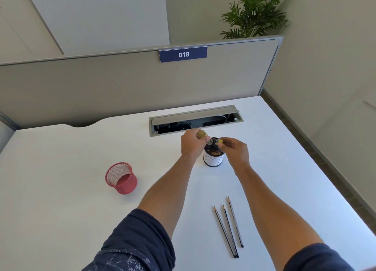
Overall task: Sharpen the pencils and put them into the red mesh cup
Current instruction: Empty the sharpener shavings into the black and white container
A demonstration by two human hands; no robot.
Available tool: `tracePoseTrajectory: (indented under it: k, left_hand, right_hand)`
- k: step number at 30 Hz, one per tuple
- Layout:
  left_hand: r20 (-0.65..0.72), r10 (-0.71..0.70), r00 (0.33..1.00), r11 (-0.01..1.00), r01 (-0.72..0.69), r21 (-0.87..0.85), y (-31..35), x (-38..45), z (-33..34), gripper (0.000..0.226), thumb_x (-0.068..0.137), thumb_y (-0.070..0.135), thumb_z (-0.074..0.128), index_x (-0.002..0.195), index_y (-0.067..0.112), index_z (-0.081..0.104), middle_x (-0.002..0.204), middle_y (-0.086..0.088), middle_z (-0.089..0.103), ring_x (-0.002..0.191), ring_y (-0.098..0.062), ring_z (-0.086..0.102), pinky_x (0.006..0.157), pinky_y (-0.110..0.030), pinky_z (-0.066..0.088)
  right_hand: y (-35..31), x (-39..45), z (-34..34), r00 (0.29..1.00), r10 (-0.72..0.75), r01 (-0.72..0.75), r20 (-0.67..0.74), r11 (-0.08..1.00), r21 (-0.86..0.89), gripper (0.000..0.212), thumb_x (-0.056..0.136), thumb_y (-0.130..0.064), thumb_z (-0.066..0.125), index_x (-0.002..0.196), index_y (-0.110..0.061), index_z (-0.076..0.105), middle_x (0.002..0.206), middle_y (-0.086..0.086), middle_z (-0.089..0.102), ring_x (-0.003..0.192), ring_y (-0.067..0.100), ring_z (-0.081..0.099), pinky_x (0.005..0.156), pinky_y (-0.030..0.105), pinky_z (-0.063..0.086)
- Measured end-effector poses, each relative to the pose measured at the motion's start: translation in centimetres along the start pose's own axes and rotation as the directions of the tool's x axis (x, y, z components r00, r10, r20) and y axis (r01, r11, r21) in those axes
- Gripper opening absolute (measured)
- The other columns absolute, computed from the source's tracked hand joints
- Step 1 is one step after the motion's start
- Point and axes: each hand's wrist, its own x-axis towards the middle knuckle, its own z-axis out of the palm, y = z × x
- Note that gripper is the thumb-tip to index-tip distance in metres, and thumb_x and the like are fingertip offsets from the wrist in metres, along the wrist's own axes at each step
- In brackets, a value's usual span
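Three dark pencils [228, 228] lie side by side on the white desk, points facing away from me, near the front right. The red mesh cup [121, 178] stands empty at the left of centre. Both hands are held over a small bin cup [213, 158] with shavings inside. My left hand [191, 144] grips the clear yellowish sharpener container [204, 136], tilted over the bin. My right hand [234, 149] pinches the yellow sharpener piece [219, 142] right beside it, above the bin's rim.
An open cable hatch [195, 120] sits in the desk just behind the bin. A grey partition [122, 87] with a "018" label [183, 54] bounds the far edge. The desk's right edge drops to the floor; a plant [256, 14] stands beyond.
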Motion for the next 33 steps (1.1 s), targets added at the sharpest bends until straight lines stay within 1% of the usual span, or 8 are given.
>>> tracePoseTrajectory:
  k: [3, 7, 11, 15, 21, 24, 27, 33]
  left_hand:
    - [-0.034, -0.05, 0.998, 0.996, 0.048, -0.077, -0.2, -0.5, -0.5, 0.009, 0.082, 0.026, 0.078, 0.084, 0.017, 0.076, 0.082, 0.003, 0.074, 0.079, -0.015, 0.067, 0.061, -0.02, 0.045]
    - [-0.025, -0.196, 0.98, 0.939, 0.18, -0.293, -1.0, -1.8, -1.3, 0.009, 0.083, 0.029, 0.08, 0.079, 0.022, 0.076, 0.08, 0.002, 0.078, 0.084, -0.019, 0.076, 0.078, -0.033, 0.062]
    - [0.02, -0.284, 0.959, 0.818, 0.253, -0.517, -2.3, -3.6, -3.1, 0.009, 0.086, 0.022, 0.081, 0.081, 0.02, 0.074, 0.078, 0.002, 0.079, 0.074, -0.009, 0.078, 0.066, -0.024, 0.058]
    - [0.053, -0.371, 0.927, 0.689, 0.314, -0.654, -3.9, -5.7, -5.5, 0.008, 0.088, 0.019, 0.08, 0.085, 0.014, 0.075, 0.075, 0.005, 0.079, 0.078, -0.012, 0.078, 0.062, -0.019, 0.057]
    - [0.075, -0.442, 0.894, 0.546, 0.334, -0.768, -6.7, -8.9, -8.8, 0.017, 0.088, 0.02, 0.08, 0.095, 0.005, 0.075, 0.09, -0.006, 0.081, 0.091, -0.018, 0.079, 0.071, -0.023, 0.059]
    - [0.088, -0.483, 0.871, 0.453, 0.335, -0.826, -7.7, -10.3, -10.3, 0.017, 0.089, 0.018, 0.08, 0.098, 0.005, 0.073, 0.094, -0.009, 0.081, 0.092, -0.021, 0.079, 0.075, -0.026, 0.059]
    - [0.089, -0.52, 0.85, 0.402, 0.335, -0.852, -8.1, -11.2, -11.2, 0.016, 0.09, 0.018, 0.078, 0.1, 0.007, 0.071, 0.094, -0.007, 0.081, 0.093, -0.021, 0.078, 0.077, -0.027, 0.059]
    - [0.088, -0.509, 0.856, 0.354, 0.302, -0.885, -8.6, -12.7, -13.0, 0.023, 0.092, 0.018, 0.076, 0.109, 0.005, 0.069, 0.103, -0.011, 0.08, 0.095, -0.022, 0.077, 0.076, -0.025, 0.058]
  right_hand:
    - [-0.1, -1.3, 0.2, 0.997, -0.035, 0.027, 0.07, 0.994, 0.103, 0.026, 0.086, -0.007, 0.076, 0.087, -0.032, 0.078, 0.09, -0.007, 0.08, 0.09, 0.014, 0.076, 0.075, 0.018, 0.057]
    - [-0.4, -2.6, 1.3, 0.98, -0.078, 0.035, 0.184, 0.973, 0.228, 0.019, 0.088, -0.006, 0.074, 0.1, -0.019, 0.08, 0.101, 0.006, 0.08, 0.097, 0.022, 0.075, 0.086, 0.026, 0.059]
    - [-0.1, -3.8, 2.9, 0.975, -0.053, -0.021, 0.218, 0.946, 0.325, 0.024, 0.089, -0.003, 0.074, 0.113, -0.005, 0.074, 0.105, 0.014, 0.078, 0.099, 0.029, 0.074, 0.085, 0.03, 0.06]
    - [0.4, -5.6, 4.8, 0.958, -0.009, -0.121, 0.288, 0.893, 0.433, 0.021, 0.092, -0.002, 0.071, 0.113, -0.003, 0.073, 0.107, 0.018, 0.077, 0.104, 0.032, 0.073, 0.085, 0.027, 0.059]
    - [0.8, -8.6, 8.1, 0.938, -0.048, -0.091, 0.343, 0.922, 0.376, 0.023, 0.086, -0.013, 0.079, 0.109, -0.013, 0.075, 0.11, 0.013, 0.077, 0.111, 0.033, 0.069, 0.095, 0.038, 0.056]
    - [0.7, -10.3, 9.8, 0.934, -0.058, -0.099, 0.353, 0.906, 0.411, 0.043, 0.072, -0.033, 0.089, 0.108, -0.013, 0.076, 0.11, 0.014, 0.076, 0.111, 0.033, 0.07, 0.098, 0.04, 0.054]
    - [0.8, -12.0, 11.2, 0.94, -0.051, -0.124, 0.338, 0.871, 0.476, 0.058, 0.065, -0.039, 0.093, 0.111, -0.01, 0.075, 0.111, 0.016, 0.076, 0.112, 0.032, 0.07, 0.098, 0.039, 0.053]
    - [0.7, -14.3, 13.0, 0.945, -0.054, -0.101, 0.321, 0.89, 0.446, 0.039, 0.075, -0.035, 0.088, 0.109, -0.02, 0.077, 0.111, 0.007, 0.077, 0.104, 0.017, 0.071, 0.093, 0.033, 0.052]
